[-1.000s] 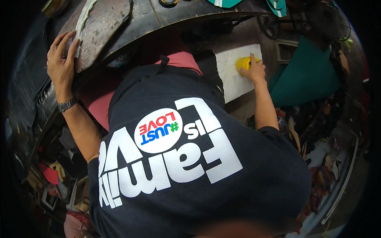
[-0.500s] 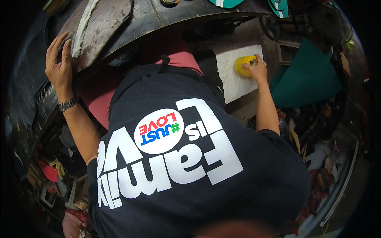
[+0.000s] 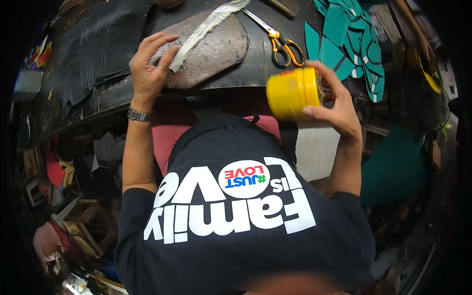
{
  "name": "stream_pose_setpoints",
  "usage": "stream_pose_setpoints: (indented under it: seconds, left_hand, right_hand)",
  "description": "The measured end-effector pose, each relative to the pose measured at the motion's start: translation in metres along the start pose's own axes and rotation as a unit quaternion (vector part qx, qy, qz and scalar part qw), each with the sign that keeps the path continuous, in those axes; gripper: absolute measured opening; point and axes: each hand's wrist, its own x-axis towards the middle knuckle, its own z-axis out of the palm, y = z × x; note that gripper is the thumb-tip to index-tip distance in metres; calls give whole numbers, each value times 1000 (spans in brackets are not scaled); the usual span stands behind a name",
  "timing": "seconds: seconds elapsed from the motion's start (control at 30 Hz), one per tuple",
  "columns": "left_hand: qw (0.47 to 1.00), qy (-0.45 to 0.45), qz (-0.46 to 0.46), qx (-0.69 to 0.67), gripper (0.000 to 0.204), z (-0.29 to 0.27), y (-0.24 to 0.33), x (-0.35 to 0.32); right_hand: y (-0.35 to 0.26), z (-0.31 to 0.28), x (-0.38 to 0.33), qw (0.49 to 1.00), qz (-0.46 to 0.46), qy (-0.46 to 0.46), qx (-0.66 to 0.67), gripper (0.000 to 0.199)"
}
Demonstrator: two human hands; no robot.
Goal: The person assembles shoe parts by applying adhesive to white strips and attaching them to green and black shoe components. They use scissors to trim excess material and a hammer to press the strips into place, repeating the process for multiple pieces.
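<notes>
My right hand [image 3: 339, 103] grips a yellow can [image 3: 292, 93], tilted on its side in the air by the table's front edge. The can's open end points toward my palm, and what is inside cannot be made out. My left hand [image 3: 151, 66] is open, its fingers spread over the left edge of a worn stone-like slab [image 3: 226, 46] on the dark table. Across the slab lies a long strip of whitish cloth [image 3: 209, 32], close to my left fingertips. Scissors [image 3: 278, 43] with black and orange handles lie on the table just beyond the can.
Stacked black cut pieces [image 3: 101, 49] cover the table's left side. Green pieces with white stripes [image 3: 351, 42] are heaped at the right. A pale sheet [image 3: 317, 147] and a large green sheet [image 3: 396, 167] are below on the right. Wooden frames [image 3: 86, 221] clutter the lower left.
My right hand has lifted the yellow can from over the pale sheet up to the table's edge. The view has shifted to show more tabletop. My left hand remains at the slab.
</notes>
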Motion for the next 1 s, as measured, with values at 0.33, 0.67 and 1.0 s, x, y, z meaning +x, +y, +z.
stream_pose_setpoints:
  seconds: [0.33, 0.67, 1.0]
  left_hand:
    - [987, -147, 25, -66, 94, 79, 52, 10]
    - [974, -200, -69, -87, 105, 162, 44, 27]
    - [971, -189, -122, -81, 88, 156, 50, 28]
  right_hand:
    - [-42, 36, 111, 870, -148, 57, -468, 84]
    - [-14, 51, 117, 866, -215, 124, -435, 69]
    - [-11, 45, 134, 882, -222, 58, -413, 62]
